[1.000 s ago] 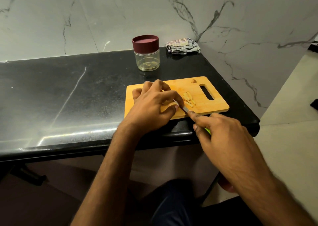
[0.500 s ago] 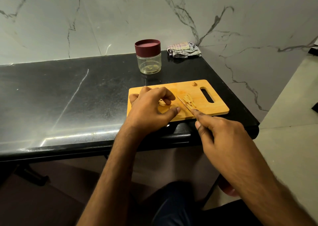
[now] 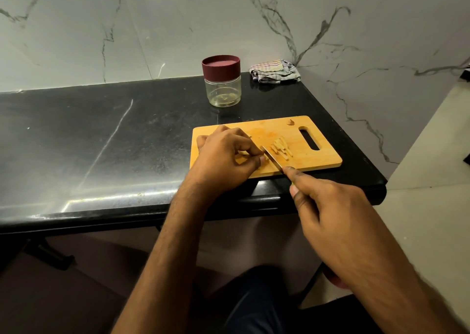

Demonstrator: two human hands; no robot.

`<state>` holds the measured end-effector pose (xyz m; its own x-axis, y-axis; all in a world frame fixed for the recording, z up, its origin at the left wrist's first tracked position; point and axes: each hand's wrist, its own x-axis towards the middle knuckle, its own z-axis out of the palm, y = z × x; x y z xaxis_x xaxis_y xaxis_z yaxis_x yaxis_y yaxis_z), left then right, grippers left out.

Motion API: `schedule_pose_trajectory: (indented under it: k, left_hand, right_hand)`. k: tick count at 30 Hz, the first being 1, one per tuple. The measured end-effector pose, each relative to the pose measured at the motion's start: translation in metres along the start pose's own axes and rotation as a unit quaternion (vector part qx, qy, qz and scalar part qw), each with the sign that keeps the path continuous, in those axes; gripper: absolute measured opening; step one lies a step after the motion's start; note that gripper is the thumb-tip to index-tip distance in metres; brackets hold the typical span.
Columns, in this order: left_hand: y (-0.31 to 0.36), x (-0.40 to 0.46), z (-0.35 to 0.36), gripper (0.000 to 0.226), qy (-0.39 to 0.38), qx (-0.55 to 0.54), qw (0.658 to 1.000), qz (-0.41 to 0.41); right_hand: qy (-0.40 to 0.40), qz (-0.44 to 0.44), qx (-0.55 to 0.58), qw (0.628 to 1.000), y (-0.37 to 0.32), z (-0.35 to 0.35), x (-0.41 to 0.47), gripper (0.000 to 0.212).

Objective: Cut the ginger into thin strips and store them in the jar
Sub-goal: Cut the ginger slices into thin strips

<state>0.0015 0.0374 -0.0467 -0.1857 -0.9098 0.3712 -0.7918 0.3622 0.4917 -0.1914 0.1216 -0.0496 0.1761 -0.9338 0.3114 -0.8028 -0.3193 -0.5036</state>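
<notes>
A wooden cutting board [image 3: 323, 155] lies near the black counter's front right edge. My left hand [image 3: 223, 157] pinches a piece of ginger [image 3: 241, 153] on the board, mostly hidden under the fingers. My right hand [image 3: 328, 206] grips a knife [image 3: 272, 158]; its blade touches the board just right of my left fingertips. A small pile of cut ginger strips [image 3: 282, 148] lies right of the blade. One small ginger scrap [image 3: 291, 122] sits by the board's far edge. A clear jar [image 3: 223, 92] with a maroon lid [image 3: 220, 64] on it stands behind the board.
A folded striped cloth [image 3: 274, 70] lies in the counter's back right corner against the marble wall. The counter [image 3: 101, 135] ends just right of the board, with pale floor [image 3: 432, 206] beyond. My knees are below the counter edge.
The view has shifted slightly. The knife blade has stayed beside my left fingertips, working at the ginger, and the strip pile shows more plainly to the right of the blade.
</notes>
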Motion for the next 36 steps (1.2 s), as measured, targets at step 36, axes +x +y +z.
schedule_pose_trajectory:
  k: [36]
  left_hand:
    - [-0.005, 0.001, 0.006, 0.022, 0.002, 0.029, 0.999, 0.046]
  right_hand:
    - [-0.011, 0.016, -0.056, 0.998, 0.004, 0.003, 0.012, 0.041]
